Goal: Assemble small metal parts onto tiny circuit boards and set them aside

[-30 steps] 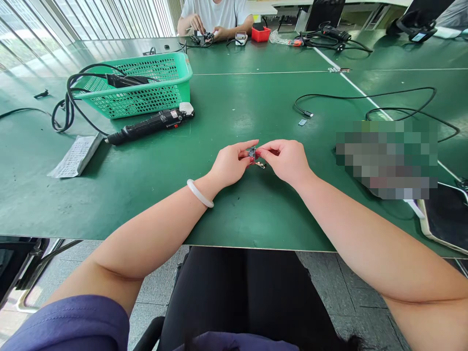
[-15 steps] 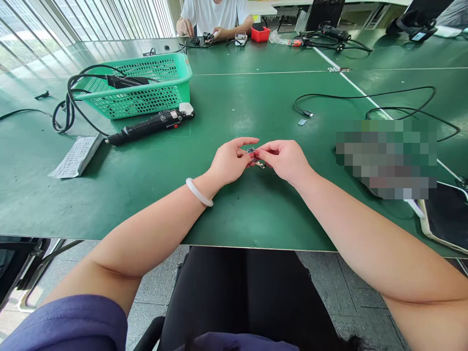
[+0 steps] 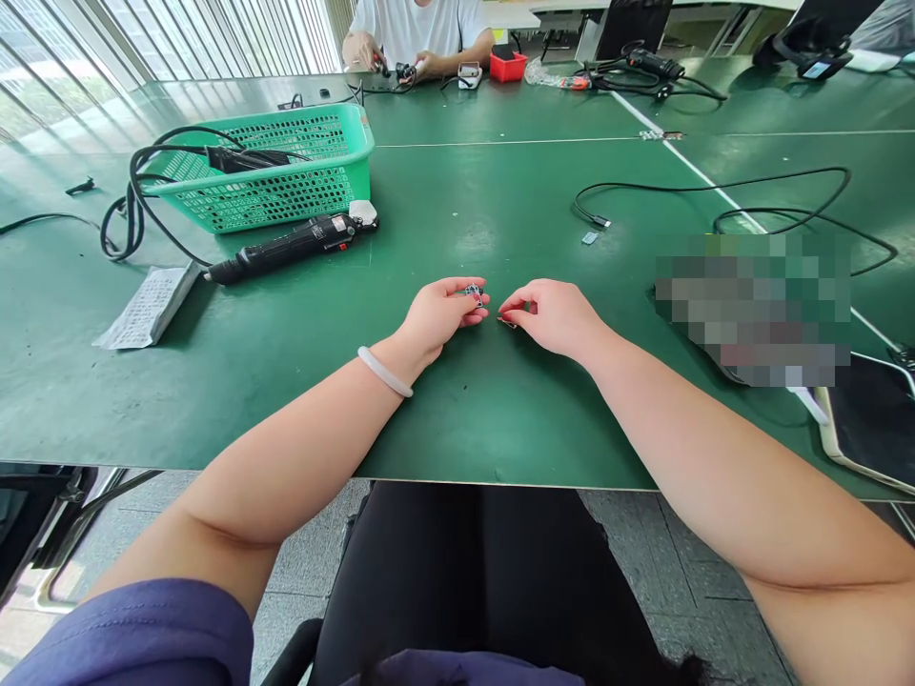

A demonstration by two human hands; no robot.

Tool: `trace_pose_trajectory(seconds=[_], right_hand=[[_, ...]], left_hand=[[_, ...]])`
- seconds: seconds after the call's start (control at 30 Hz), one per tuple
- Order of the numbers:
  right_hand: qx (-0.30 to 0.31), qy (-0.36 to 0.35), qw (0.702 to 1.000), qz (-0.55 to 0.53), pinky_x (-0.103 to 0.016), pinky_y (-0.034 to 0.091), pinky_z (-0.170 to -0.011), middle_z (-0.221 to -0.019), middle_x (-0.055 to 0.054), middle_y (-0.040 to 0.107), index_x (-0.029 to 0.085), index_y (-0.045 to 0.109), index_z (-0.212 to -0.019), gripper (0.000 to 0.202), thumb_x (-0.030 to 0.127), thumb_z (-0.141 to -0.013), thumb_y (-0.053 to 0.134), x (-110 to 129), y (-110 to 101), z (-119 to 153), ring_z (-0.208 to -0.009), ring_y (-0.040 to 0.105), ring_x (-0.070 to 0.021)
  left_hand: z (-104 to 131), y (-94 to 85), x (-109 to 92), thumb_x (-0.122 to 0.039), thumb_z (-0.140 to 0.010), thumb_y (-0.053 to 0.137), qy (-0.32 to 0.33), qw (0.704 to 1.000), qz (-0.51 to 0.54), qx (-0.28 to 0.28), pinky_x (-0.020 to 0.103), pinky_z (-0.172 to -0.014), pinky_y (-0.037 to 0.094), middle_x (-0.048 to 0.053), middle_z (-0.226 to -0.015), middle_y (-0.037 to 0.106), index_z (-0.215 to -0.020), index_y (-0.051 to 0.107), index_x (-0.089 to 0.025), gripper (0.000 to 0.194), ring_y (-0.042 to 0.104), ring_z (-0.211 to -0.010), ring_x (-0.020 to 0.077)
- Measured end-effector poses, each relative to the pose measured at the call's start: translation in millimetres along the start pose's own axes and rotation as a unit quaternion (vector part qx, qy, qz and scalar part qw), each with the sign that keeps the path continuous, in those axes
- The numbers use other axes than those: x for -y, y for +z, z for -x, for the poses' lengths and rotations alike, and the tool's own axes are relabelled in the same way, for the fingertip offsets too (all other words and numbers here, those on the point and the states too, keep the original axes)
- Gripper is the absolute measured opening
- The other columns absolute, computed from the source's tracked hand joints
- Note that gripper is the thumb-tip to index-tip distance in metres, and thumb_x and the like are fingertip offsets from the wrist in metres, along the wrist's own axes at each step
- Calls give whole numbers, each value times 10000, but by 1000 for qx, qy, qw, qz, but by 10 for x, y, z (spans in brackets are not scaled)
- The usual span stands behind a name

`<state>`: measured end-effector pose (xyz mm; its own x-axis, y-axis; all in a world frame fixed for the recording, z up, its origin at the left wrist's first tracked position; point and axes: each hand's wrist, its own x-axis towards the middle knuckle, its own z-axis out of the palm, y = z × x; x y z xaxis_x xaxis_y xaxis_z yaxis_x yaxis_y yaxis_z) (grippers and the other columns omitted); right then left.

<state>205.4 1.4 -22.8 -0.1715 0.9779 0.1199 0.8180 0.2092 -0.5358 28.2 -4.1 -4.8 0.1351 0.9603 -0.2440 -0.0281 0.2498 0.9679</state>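
My left hand (image 3: pixel 441 312) is closed on a small dark blue-grey part with light edges (image 3: pixel 475 293), gripped between thumb and fingers; its exact kind is too small to tell. A short gap to the right, my right hand (image 3: pixel 554 312) has its fingertips pinched down at a tiny brass-coloured piece (image 3: pixel 507 323) close to the tabletop. Whether that piece is lifted or rests on the green table (image 3: pixel 429 429), I cannot tell. Both hands are near the middle of the table's front half.
On the left are a green basket (image 3: pixel 264 205) with a black cable, a black electric screwdriver (image 3: pixel 286 250) and a paper pad (image 3: pixel 147 310). A thin cable (image 3: pixel 707 188), a blurred-out object (image 3: pixel 750 314) and a phone (image 3: pixel 868 419) lie right. Opposite sits a person (image 3: pixel 418 38) handling small parts.
My hands have moved apart: the left went slightly left with the small dark part, which the right fingers no longer touch. My right hand stays at the brass-coloured piece.
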Motion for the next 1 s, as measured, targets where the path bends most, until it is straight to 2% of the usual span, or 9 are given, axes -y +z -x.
trace_pose_trajectory(seconds=[0.2,0.4,0.7,0.83,1.0], right_hand=[[18,-13,999,38,-316,417,-673,-864,-35,672,210,738,-796,111,269,-810,646,40,47,-1,-763,569,-170],[23,-35,996,79,-328,419,-707,-904,-68,671,183,712,-801,159,183,-845,559,77,39,8,-810,577,-191],[-45,29,993,-103,-304,387,-660,-724,-13,628,183,663,-747,141,190,-838,555,100,-42,1,-629,480,-133],[-50,-6,987,-152,-305,378,-644,-715,-7,608,187,662,-754,130,228,-833,568,99,-20,25,-611,463,-126],[-72,-58,983,-161,-316,405,-683,-809,-31,629,203,661,-743,151,272,-842,571,104,10,49,-707,508,-153]], left_hand=[[-24,10,30,-24,-862,512,-15,1000,8,11,258,-841,546,100,-983,707,-1101,652,-74,282,655,-726,78],[-30,17,37,-28,-892,485,-15,1000,-15,13,260,-844,547,99,-1007,702,-1118,644,-74,280,665,-727,80],[-18,13,36,-54,-909,514,-18,999,-11,43,245,-822,548,76,-920,712,-1056,643,-92,200,691,-749,90],[-20,13,32,-86,-914,538,-23,998,0,55,258,-808,551,62,-864,703,-1005,652,-90,146,680,-693,84],[-10,9,28,-115,-912,562,-35,996,13,77,275,-820,544,62,-840,710,-964,669,-92,121,668,-672,83]])
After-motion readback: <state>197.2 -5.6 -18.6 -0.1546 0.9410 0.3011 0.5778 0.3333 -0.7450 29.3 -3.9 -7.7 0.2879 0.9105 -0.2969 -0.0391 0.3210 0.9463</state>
